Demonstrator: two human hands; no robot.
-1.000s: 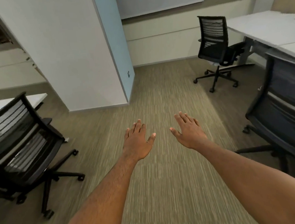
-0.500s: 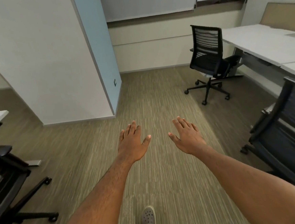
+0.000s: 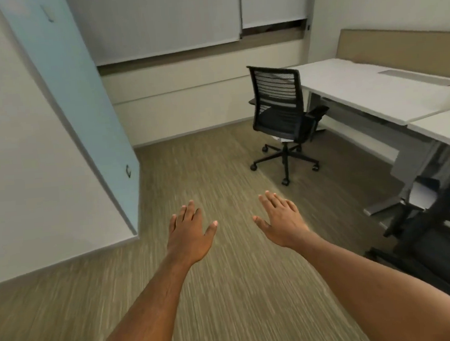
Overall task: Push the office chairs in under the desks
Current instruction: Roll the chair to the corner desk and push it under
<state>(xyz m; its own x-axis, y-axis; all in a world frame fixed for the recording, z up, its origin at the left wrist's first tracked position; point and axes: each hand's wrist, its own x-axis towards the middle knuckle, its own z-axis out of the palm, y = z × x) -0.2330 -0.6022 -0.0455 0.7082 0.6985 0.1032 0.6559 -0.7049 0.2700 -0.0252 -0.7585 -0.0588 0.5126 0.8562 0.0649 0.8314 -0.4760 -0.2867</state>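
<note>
A black mesh-backed office chair (image 3: 281, 114) stands on the carpet ahead and to the right, pulled out from the white desk (image 3: 360, 89) and turned at an angle to it. A second dark office chair (image 3: 439, 237) sits at the right edge, close to another white desk (image 3: 446, 128), partly cut off by the frame. My left hand (image 3: 189, 232) and my right hand (image 3: 281, 219) are stretched out in front of me, palms down, fingers spread, holding nothing. Both hands are well short of either chair.
A white and pale-blue partition wall (image 3: 60, 116) juts out on the left, its corner near my left hand. Striped carpet (image 3: 213, 171) runs forward between the wall and the desks. Window blinds (image 3: 158, 22) line the far wall.
The view has moved forward and turned right. The chair on the left has left the frame, the far chair is larger and closer, and my hands keep the same spread pose.
</note>
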